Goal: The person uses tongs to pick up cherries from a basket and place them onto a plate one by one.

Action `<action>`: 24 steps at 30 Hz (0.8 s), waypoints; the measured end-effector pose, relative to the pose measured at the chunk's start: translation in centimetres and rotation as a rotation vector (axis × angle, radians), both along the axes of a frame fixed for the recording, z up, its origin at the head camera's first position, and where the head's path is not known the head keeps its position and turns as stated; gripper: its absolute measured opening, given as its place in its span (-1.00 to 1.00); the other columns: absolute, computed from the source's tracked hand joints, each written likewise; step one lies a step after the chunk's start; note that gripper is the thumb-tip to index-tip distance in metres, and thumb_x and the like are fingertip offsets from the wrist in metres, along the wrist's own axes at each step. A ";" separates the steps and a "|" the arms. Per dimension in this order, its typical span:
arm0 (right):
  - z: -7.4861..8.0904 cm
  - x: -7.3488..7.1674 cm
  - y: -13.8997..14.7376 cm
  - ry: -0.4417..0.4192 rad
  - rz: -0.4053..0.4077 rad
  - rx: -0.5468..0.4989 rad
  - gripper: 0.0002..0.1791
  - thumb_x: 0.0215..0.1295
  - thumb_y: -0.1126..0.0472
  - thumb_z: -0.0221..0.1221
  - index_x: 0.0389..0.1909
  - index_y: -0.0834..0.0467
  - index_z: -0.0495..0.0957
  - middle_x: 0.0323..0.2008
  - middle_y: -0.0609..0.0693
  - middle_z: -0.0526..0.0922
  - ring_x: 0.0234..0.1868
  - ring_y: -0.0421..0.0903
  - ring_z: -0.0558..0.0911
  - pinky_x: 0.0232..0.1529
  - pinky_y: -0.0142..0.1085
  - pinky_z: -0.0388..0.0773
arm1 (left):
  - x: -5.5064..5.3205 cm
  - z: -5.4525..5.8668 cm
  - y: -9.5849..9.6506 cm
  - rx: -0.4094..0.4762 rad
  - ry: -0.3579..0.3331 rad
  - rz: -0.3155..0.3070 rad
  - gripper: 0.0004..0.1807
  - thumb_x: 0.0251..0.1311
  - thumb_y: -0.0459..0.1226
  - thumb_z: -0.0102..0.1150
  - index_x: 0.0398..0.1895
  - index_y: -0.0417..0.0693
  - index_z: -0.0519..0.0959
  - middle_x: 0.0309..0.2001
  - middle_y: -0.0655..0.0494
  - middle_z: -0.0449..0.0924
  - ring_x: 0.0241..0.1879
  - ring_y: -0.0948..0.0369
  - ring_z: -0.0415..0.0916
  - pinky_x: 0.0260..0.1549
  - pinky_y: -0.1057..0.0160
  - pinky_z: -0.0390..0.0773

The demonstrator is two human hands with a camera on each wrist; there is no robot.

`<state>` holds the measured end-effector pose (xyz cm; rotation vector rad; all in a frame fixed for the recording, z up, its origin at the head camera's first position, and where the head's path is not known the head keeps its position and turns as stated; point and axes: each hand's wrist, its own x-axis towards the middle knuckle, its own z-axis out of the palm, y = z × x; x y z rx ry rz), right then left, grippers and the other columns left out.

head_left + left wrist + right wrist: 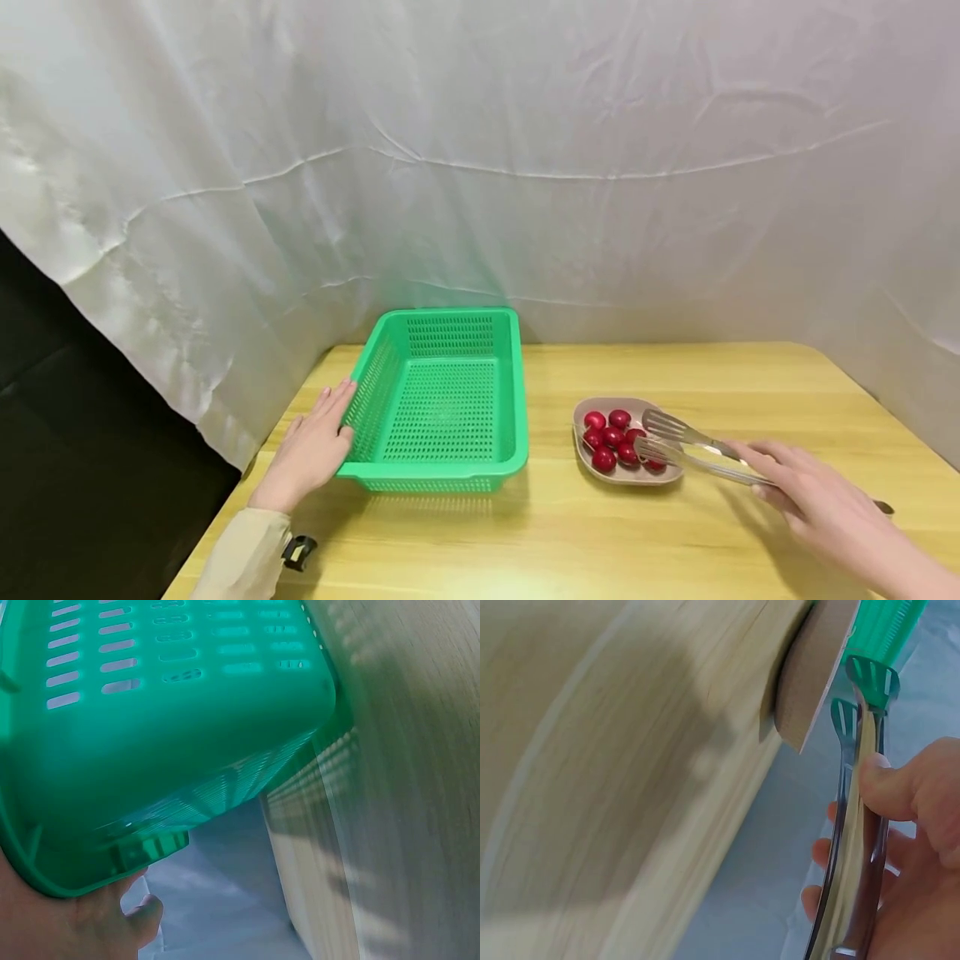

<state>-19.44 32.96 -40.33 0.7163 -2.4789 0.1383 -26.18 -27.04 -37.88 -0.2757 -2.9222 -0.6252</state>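
Observation:
My left hand (311,454) rests at the left rim of a green plastic basket (521,400), its fingers extended over the edge. In the left wrist view part of that hand (97,919) shows at the basket's corner, one finger bent down outside the wall. My right hand (813,492) grips a pair of metal tongs (847,847) with slotted ends, thumb on one arm and fingers round the other. The spread tong tips lie over the right side of a pinkish dish (588,404) that holds several dark red cherries (612,437). One tip overlaps the cherries nearest it.
A light wood table (480,550) carries the basket at left and the dish to its right. Behind hangs a pale, creased cloth (480,167), close to the basket's far end. A dark area lies past the table's left edge.

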 end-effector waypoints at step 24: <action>-0.1 -2.3 3.3 -0.241 -0.338 -0.062 -0.48 0.49 0.09 0.03 0.33 0.27 0.27 -0.34 0.14 0.47 -0.61 -0.12 0.31 -0.77 -0.25 0.20 | 0.0 0.3 -0.1 0.009 -0.011 -0.020 -0.31 0.43 -0.28 -0.20 0.58 -0.10 -0.09 0.57 -0.05 -0.20 0.50 -0.18 -0.27 0.28 -0.46 -0.28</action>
